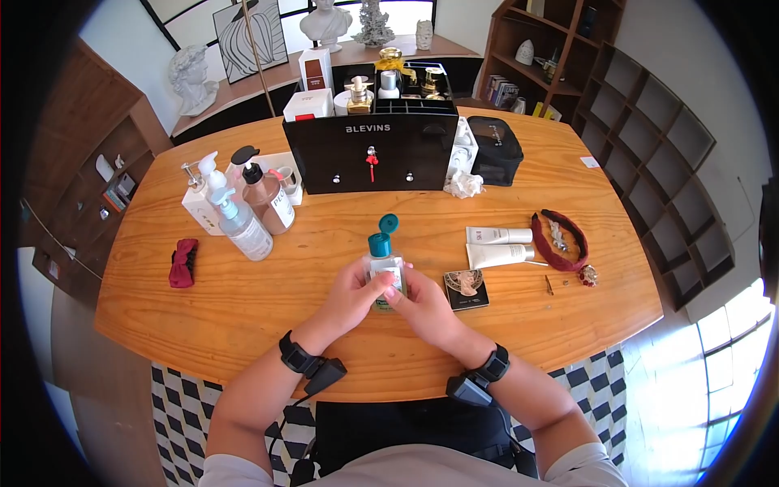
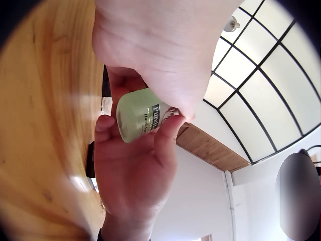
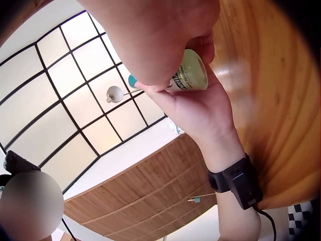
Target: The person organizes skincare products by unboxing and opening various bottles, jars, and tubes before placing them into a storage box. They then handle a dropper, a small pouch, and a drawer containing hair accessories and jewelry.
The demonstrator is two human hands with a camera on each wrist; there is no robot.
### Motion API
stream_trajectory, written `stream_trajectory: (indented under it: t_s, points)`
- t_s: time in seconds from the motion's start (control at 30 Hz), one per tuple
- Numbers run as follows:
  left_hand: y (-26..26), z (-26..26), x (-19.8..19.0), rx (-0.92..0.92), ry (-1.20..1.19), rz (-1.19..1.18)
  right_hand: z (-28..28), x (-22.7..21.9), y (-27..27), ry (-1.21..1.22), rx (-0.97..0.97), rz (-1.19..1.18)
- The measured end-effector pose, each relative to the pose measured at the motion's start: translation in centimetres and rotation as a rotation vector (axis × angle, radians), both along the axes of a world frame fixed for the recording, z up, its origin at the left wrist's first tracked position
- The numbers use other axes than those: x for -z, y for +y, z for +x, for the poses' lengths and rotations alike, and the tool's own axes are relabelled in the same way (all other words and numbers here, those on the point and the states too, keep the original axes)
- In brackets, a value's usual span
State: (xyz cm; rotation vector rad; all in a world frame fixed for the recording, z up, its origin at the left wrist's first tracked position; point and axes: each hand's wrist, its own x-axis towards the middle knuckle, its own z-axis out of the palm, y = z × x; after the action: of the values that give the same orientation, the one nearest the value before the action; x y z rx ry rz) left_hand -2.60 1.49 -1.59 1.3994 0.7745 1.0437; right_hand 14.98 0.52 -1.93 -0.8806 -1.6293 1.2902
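Note:
Both hands hold a small clear bottle of greenish hand sanitizer (image 1: 387, 265) over the near middle of the table. Its teal flip cap (image 1: 389, 224) stands open above the bottle's neck. My left hand (image 1: 354, 292) grips one side and my right hand (image 1: 427, 303) the other, thumbs together across the front. In the left wrist view, the base and part of the printed label on the bottle (image 2: 134, 116) show between the hands. From the right wrist, the bottle (image 3: 194, 74) lies against the left hand's fingers, its upper part mostly hidden by the right hand.
Pump bottles (image 1: 246, 230) and a dark red bow (image 1: 183, 263) are at left. Behind stands a black cosmetics box (image 1: 369, 154). To the right lie a compact (image 1: 466, 294), two white tubes (image 1: 497, 256), a red headband (image 1: 538, 243) and a black pouch (image 1: 497, 154).

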Motion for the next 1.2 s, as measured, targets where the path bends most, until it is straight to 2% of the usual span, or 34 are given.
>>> stream_trajectory:
  t_s: [0.1,0.17,0.27,0.33,0.4,0.63,1.03,1.2]
  points:
    - [-0.4,-0.3,-0.3,0.025,-0.025,0.256,-0.2,0.0,-0.5,0.069,0.065,0.252]
    - [-0.6,0.0,-0.8,-0.032,-0.049,0.277,0.6,-1.9,-1.4,0.020,0.129,0.463]
    - [-0.4,0.0,-0.8,-0.088,-0.064,0.279,2.2,-2.5,-1.8,-0.056,0.111,0.890]
    - [-0.2,-0.4,-0.1,-0.109,-0.006,0.260,2.2,-3.0,-1.8,0.038,0.036,0.983]
    - [-0.1,-0.3,0.3,-0.127,0.010,0.306,2.1,-3.3,-2.3,0.140,-0.016,1.011]
    - [-0.8,0.1,-0.7,-0.130,0.143,0.422,1.6,-4.1,-3.0,0.195,-0.003,1.132]
    - [-0.6,0.0,-0.3,-0.117,0.206,0.441,1.1,-3.1,-2.7,0.204,0.026,1.077]
    - [-0.6,-0.1,-0.3,-0.120,0.202,0.415,1.7,-3.0,-2.4,0.064,0.041,0.902]
